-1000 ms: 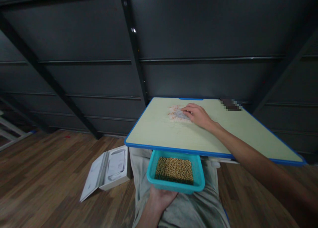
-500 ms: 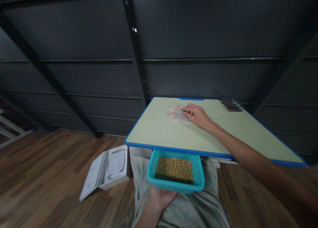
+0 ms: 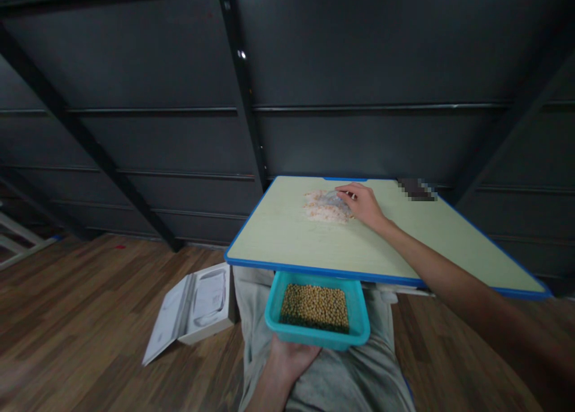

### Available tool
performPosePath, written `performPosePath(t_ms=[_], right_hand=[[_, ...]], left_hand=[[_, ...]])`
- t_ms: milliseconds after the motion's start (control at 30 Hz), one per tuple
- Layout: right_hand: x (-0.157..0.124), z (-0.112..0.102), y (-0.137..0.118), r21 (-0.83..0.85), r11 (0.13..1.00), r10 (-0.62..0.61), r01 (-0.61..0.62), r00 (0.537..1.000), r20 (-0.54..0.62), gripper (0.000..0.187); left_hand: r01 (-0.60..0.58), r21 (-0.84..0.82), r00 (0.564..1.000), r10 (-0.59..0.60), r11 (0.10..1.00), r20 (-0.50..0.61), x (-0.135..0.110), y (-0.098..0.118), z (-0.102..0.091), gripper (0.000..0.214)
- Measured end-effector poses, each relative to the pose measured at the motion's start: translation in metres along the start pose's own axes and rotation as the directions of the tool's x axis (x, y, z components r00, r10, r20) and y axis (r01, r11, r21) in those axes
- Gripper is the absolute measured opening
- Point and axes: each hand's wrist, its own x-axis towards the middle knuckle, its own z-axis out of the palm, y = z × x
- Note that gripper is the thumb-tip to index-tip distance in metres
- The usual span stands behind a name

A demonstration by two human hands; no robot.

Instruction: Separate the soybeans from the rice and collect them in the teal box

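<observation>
"Fingers point(image 3: 351, 187) on our right hand point(image 3: 365, 206) look pinched narrow on that greyish film point(image 3: 335, 199), right? It's partly over the pale crumbly stuff point(image 3: 326, 213) on the counter point(image 3: 278, 232)."

"Yeah, thumb close to fingertip, film between them as far as we can make out. Plastic maybe, too small to swear to."

"And our left?"

"Left hand point(image 3: 294, 355) is under the near side of the teal tub point(image 3: 272, 316), the one with the round tan beans point(image 3: 314, 304). Its fingers are mostly hidden, so we can't tell how they're set. Tub's over our lap point(image 3: 368, 370), far rim close to the counter's near edge."

"So what step would we call this?"

"We'd say handling the film over the crumbly stuff, with the tub just propped up. Neither hand's in the beans."

"And the next move asks what of us?"

"Our guess: light pinch, slow shift so nothing scatters, tub kept level."
</observation>
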Motion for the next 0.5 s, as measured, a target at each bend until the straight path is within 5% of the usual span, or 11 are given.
performPosePath(t_ms=[500], right_hand=[[-0.004,0.010,-0.007,0.158,0.982,0.090,-0.104,0.992,0.092,0.016]], left_hand=[[0.017,-0.027,0.999,-0.016,1.000,0.034,0.006,0.001,-0.010,0.025]])
